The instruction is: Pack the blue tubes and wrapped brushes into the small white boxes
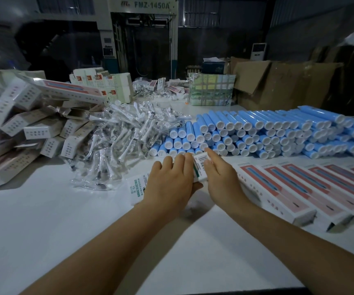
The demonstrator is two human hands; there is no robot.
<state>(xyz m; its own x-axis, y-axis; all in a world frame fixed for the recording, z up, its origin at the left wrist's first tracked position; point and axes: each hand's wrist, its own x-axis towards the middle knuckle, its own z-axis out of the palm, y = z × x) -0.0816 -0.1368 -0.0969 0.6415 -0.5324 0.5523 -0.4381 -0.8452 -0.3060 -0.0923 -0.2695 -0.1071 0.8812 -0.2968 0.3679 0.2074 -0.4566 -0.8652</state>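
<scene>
Filled boxes (20, 133) lay heaped at the left, wrapped brushes (116, 133) beside them. The left hand (169, 179) gripped a small white box (199, 167) from below, fingers curled over it, probably steadying it; the right hand (220, 177) pinched its far end, likely closing the flap. Blue tubes (256, 133) were stacked behind, within reach.

Two hands (169, 179), one held box (199, 167), countless blue tubes (256, 133).

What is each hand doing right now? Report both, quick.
Left hand: grips the small white box, fingers curled over its top.
Right hand: holds the same box at its far end, near the barcode.
</scene>
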